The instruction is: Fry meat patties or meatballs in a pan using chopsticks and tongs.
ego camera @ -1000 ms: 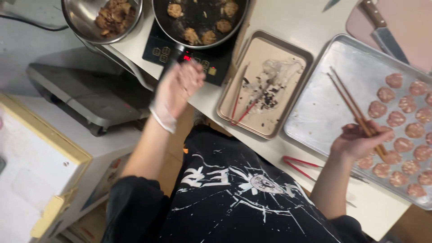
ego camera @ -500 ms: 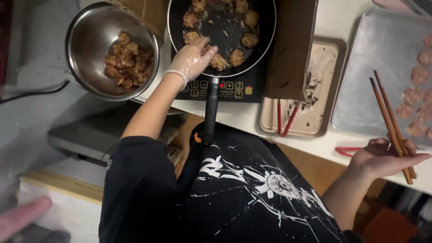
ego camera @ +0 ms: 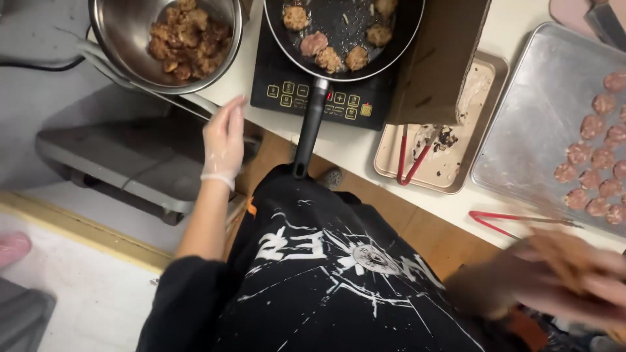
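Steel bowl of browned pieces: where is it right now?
Head view, upper left: the steel bowl sits at the counter's left end, just left of the black induction cooktop and frying pan. The gloved left hand hovers just below its rim.

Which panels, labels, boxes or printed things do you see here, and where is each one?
Control panel: front strip of the black cooktop, below the pan; small yellow symbols, red display.
Cardboard sheet: plain brown, standing right of the pan, over the beige tray.
Shirt print: white cracked design with letters on black cloth, bottom centre.
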